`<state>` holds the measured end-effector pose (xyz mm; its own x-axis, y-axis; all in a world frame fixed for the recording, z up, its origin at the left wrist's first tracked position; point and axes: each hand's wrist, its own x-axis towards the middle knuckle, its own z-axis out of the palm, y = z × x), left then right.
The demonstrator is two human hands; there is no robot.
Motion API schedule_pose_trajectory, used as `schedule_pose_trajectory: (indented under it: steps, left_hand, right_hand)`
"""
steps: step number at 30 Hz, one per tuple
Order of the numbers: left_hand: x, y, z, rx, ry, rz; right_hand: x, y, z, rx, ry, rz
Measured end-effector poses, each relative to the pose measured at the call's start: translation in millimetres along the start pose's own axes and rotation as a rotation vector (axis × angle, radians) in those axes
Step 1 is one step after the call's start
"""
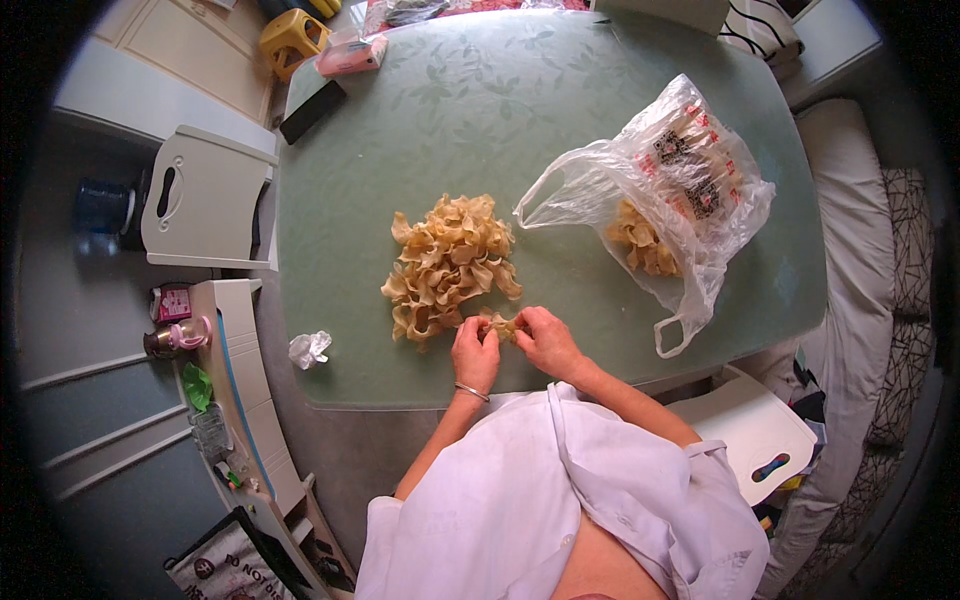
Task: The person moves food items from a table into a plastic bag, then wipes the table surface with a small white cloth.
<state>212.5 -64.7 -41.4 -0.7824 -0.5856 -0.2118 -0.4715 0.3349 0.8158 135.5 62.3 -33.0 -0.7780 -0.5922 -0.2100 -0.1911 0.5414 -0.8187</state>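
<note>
Both my hands meet near the table's front edge, around a small pale-brown curled dried piece (500,325). My left hand (476,351) pinches its left side, just below a heap of similar dried, wavy pieces (454,259), perhaps dried lily bulb scales. The fingertips of my right hand (546,341) are at its right side. To the right, a thin clear plastic bag (600,176) with red print lies on the green table (450,142); more of the dried pieces (643,238) show at its opening and through its film.
A crumpled white tissue (309,349) lies at the table's left edge. Toward the far left corner are a black flat object (313,112) and a pink tissue pack (351,56). One white chair (206,199) stands left of the table, another (742,427) at its near right.
</note>
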Motion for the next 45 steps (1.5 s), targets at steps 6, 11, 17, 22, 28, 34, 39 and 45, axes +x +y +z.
schedule_pose_trajectory:
  steps: [6, 11, 17, 22, 28, 34, 39, 45]
  left_hand:
    - [0, -4, 11, -0.467, -0.070, -0.320]
    - [3, 2, 15, -0.635, -0.065, -0.362]
    - [6, 6, 20, -0.749, -0.130, -0.395]
    - [9, 18, 17, -0.751, -0.149, -0.422]
    - [19, 35, 13, -0.860, -0.257, -0.461]
    - [27, 38, 14, -0.849, -0.396, -0.406]
    - [22, 51, 12, -0.669, -0.399, -0.221]
    - [19, 71, 20, -0.268, -0.299, 0.133]
  right_hand:
    - [4, 0, 5, 0.197, 0.032, 0.140]
    - [7, 11, 9, 0.256, 0.077, 0.093]
    - [14, 14, 6, 0.450, -0.127, 0.243]
    - [17, -6, -3, 0.714, -0.111, 0.348]
    - [25, -6, -15, 0.962, -0.166, 0.412]
    - [26, 2, -28, 1.133, -0.214, 0.449]
    - [21, 5, -42, 1.285, -0.225, 0.512]
    - [16, 22, -51, 1.506, -0.247, 0.446]
